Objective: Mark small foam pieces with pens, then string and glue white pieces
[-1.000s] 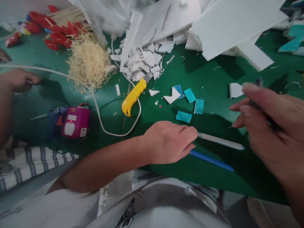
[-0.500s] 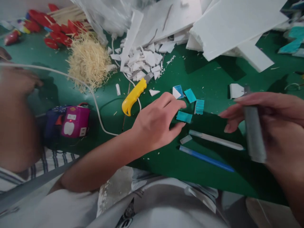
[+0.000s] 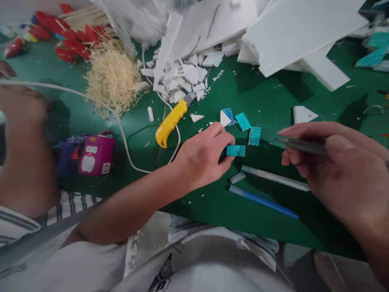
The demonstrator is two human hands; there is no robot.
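Note:
My left hand [image 3: 205,154] pinches the left end of a small teal piece [image 3: 236,151] between thumb and fingers, low over the green table. Just beyond it lie a blue-and-white piece [image 3: 227,117], a teal piece [image 3: 242,121] and a striped teal piece [image 3: 254,136]. On the right, my right hand [image 3: 337,162] grips a dark, thin-tipped pen-like tool [image 3: 304,145], its tip pointing left. Between my hands rest a white pen [image 3: 275,178], a blue pen [image 3: 263,202] and a small grey cap [image 3: 237,178]. A white foam piece [image 3: 304,114] sits beyond my right hand.
A yellow cutter [image 3: 172,123] lies near white foam scraps [image 3: 185,79]. Behind are foam sheets [image 3: 304,32] and a straw-coloured bundle [image 3: 112,77]. A magenta box [image 3: 96,155] and a white cable [image 3: 123,136] are left, beside another person's arm [image 3: 26,158].
My left fingers have closed on the teal piece and tilted it slightly. In my right hand, the tool has turned from upright to nearly level, its tip now pointing left.

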